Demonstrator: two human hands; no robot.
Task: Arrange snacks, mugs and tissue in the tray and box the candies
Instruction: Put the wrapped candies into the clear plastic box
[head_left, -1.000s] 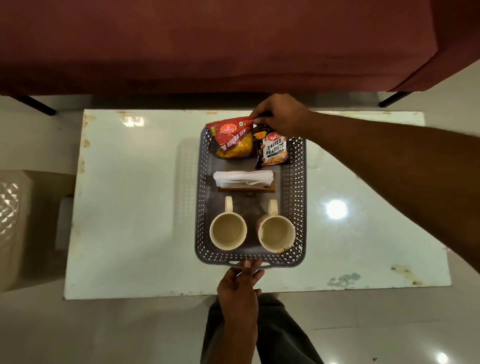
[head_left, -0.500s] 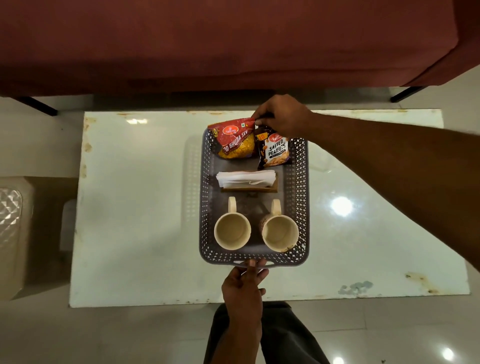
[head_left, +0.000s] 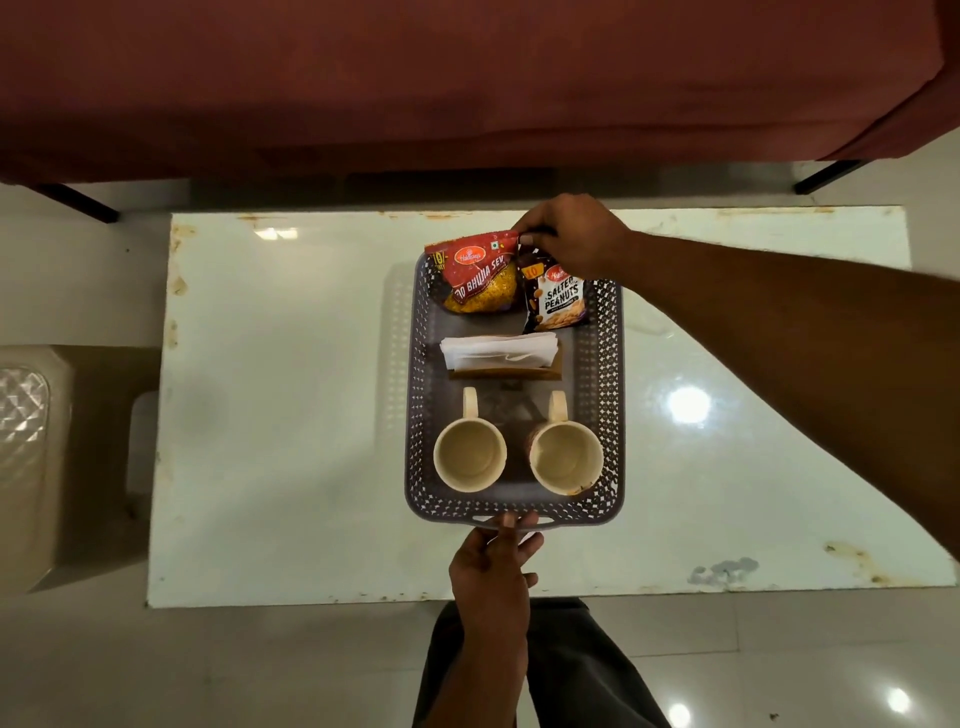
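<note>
A grey perforated tray (head_left: 608, 395) lies on the white table (head_left: 291, 415). At its far end lean a red bhujia sev packet (head_left: 480, 273) and a dark salted peanuts packet (head_left: 556, 304). My right hand (head_left: 571, 236) pinches the top corners of the packets; which one it grips I cannot tell for sure. A stack of white tissues in a brown holder (head_left: 501, 356) stands mid-tray. Two cream mugs (head_left: 469, 460) (head_left: 566, 462) stand at the near end, handles pointing away. My left hand (head_left: 493, 566) grips the tray's near rim handle.
A maroon sofa (head_left: 467, 78) on black legs runs along the far side of the table. A beige plastic stool (head_left: 31, 457) stands to the left. My dark-trousered legs (head_left: 571, 670) are below the table's near edge. Rust stains mark the table edges.
The view has shifted slightly. Both hands keep their hold; the packets and the tray look almost unmoved.
</note>
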